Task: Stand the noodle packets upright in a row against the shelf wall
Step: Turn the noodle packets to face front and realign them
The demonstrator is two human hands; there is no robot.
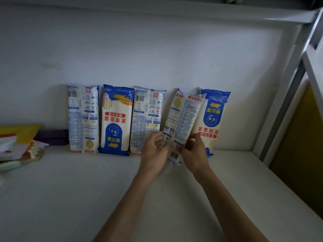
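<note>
Several blue-and-white noodle packets lean upright against the white shelf wall [157, 55]. From the left stand a back-facing packet [83, 117], a front-facing packet [116, 119] turned upside down, and another back-facing packet [147, 117]. At the right end stands a front-facing packet [214, 119]. Between those, a tilted packet [183, 117] leans to the right, its top against the wall and its bottom on the shelf. My left hand [153, 151] grips its lower left edge and my right hand [194, 151] grips its lower right edge.
The white shelf board [87, 189] spreads out in front of the row. At the far left lie a yellow packet [21, 131], a dark purple object [52, 137] and some wrapped goods. A white metal frame post [297, 75] rises at the right.
</note>
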